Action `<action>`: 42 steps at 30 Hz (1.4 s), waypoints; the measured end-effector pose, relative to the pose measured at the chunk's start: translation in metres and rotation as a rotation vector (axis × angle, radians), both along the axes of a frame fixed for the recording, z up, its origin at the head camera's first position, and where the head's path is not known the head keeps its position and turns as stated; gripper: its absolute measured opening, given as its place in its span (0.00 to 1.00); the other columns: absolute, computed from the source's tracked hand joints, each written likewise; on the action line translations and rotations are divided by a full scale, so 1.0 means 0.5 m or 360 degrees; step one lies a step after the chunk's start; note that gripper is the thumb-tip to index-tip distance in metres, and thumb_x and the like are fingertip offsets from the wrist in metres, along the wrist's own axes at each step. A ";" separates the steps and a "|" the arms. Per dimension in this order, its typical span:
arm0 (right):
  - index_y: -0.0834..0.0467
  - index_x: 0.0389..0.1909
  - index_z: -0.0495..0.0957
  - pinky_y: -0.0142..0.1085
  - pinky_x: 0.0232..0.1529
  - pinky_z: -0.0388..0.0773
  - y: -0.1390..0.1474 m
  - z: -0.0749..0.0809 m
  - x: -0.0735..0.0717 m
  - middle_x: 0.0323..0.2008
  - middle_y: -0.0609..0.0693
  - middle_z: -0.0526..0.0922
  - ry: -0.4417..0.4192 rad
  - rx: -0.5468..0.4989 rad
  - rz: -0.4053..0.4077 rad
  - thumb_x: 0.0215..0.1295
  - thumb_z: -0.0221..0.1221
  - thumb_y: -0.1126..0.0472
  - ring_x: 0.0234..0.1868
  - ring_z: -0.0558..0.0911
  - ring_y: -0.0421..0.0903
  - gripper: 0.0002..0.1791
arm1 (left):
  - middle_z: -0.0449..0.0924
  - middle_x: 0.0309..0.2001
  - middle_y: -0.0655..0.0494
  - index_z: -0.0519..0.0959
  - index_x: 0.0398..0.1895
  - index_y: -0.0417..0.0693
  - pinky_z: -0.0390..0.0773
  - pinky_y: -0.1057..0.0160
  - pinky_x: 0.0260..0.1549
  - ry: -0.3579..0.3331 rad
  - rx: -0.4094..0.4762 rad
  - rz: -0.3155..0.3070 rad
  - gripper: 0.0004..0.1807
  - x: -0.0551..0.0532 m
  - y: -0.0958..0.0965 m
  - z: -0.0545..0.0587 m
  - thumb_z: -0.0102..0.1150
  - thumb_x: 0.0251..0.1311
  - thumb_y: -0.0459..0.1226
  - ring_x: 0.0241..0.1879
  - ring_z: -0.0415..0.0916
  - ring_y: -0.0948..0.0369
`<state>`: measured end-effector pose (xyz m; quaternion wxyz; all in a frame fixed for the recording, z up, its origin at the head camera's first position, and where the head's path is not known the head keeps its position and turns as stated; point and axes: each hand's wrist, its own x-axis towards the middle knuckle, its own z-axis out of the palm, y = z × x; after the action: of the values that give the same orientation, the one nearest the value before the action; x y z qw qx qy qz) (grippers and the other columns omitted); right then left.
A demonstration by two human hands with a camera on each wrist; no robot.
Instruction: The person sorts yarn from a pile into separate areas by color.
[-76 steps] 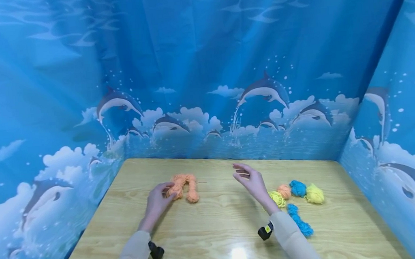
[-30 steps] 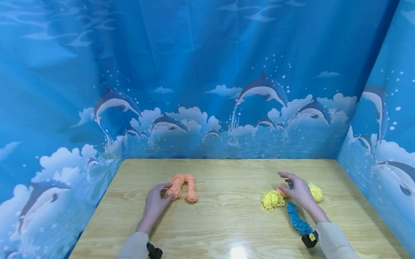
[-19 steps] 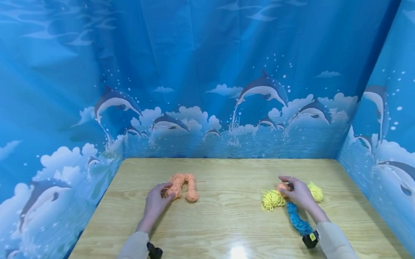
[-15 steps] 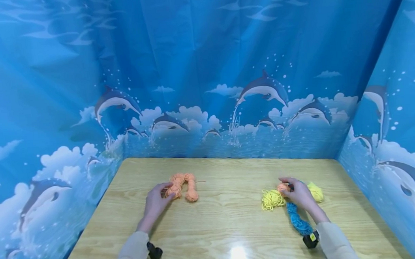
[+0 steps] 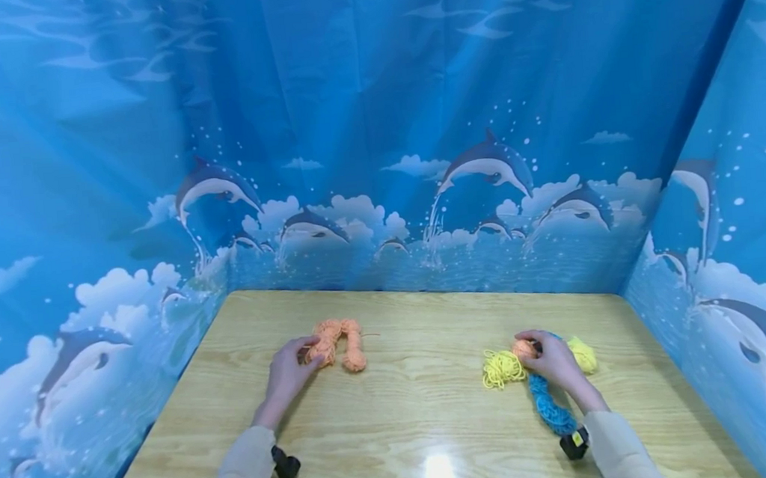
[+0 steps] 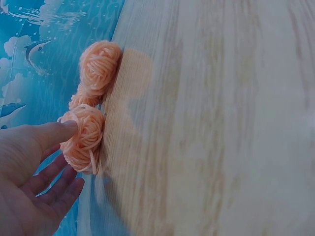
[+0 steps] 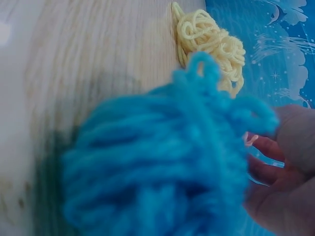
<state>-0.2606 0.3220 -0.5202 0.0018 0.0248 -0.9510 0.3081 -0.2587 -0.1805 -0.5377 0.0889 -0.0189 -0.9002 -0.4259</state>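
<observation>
My left hand point(image 5: 290, 370) holds the near left end of a peach yarn bundle point(image 5: 330, 335), bent like an arch on the table. In the left wrist view the thumb lies on the peach yarn point(image 6: 87, 140), with the other fingers loosely bent behind and below it. At the right, my right hand point(image 5: 558, 360) pinches a small peach yarn ball point(image 5: 523, 349) between thumb and fingers. A blue yarn ball is mostly hidden behind this hand. In the right wrist view a blurred blue yarn skein point(image 7: 147, 167) covers part of the right hand point(image 7: 290, 182).
Loose yellow yarn point(image 5: 501, 368) lies left of the right hand, and a yellow yarn ball point(image 5: 583, 355) lies to its right. The blue skein point(image 5: 553, 409) stretches beside the right wrist. A dolphin-print curtain point(image 5: 376, 157) borders the wooden table point(image 5: 396, 410).
My right hand has moved right from mid-table to the yarn group, then lowered and closed its fingers on the small peach ball. The left hand stays on its peach yarn.
</observation>
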 end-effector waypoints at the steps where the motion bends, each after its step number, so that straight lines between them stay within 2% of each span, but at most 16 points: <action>1: 0.67 0.60 0.77 0.55 0.48 0.81 0.000 0.000 0.001 0.57 0.69 0.78 0.0009 0.0003 0.0000 0.63 0.65 0.70 0.53 0.79 0.64 0.23 | 0.81 0.57 0.42 0.80 0.60 0.41 0.81 0.46 0.52 0.0006 0.0002 -0.0002 0.22 0.000 -0.001 0.000 0.69 0.62 0.33 0.52 0.80 0.47; 9: 0.65 0.62 0.75 0.52 0.46 0.82 -0.006 0.008 0.007 0.57 0.68 0.78 0.0057 -0.0041 -0.0060 0.64 0.65 0.68 0.52 0.80 0.62 0.25 | 0.81 0.58 0.43 0.81 0.60 0.42 0.81 0.46 0.52 -0.0002 0.0006 -0.0009 0.22 0.000 -0.002 -0.003 0.70 0.62 0.34 0.53 0.80 0.47; 20: 0.67 0.62 0.75 0.57 0.53 0.81 -0.027 0.039 0.002 0.58 0.70 0.76 0.0290 -0.0169 -0.0059 0.63 0.67 0.70 0.56 0.78 0.66 0.26 | 0.81 0.58 0.42 0.81 0.60 0.41 0.80 0.46 0.53 0.0009 -0.0018 -0.0001 0.23 -0.002 -0.002 -0.004 0.70 0.61 0.34 0.53 0.80 0.47; 32: 0.68 0.63 0.74 0.57 0.55 0.81 -0.056 0.064 0.002 0.59 0.69 0.76 0.0365 -0.0305 -0.0054 0.64 0.66 0.71 0.57 0.77 0.66 0.26 | 0.80 0.59 0.41 0.80 0.60 0.40 0.80 0.45 0.54 0.0018 -0.0049 -0.0001 0.23 0.001 -0.002 -0.003 0.71 0.61 0.34 0.53 0.80 0.46; 42: 0.67 0.64 0.73 0.55 0.56 0.81 -0.073 0.062 -0.006 0.60 0.67 0.76 0.0342 -0.0360 -0.0059 0.65 0.66 0.70 0.58 0.77 0.64 0.27 | 0.80 0.58 0.41 0.80 0.60 0.41 0.80 0.46 0.53 0.0029 -0.0073 0.0000 0.23 0.000 -0.001 -0.003 0.71 0.61 0.35 0.53 0.80 0.46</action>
<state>-0.2634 0.2856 -0.4890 0.1121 0.0396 -0.9049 0.4088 -0.2588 -0.1812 -0.5390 0.0967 -0.0250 -0.9088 -0.4051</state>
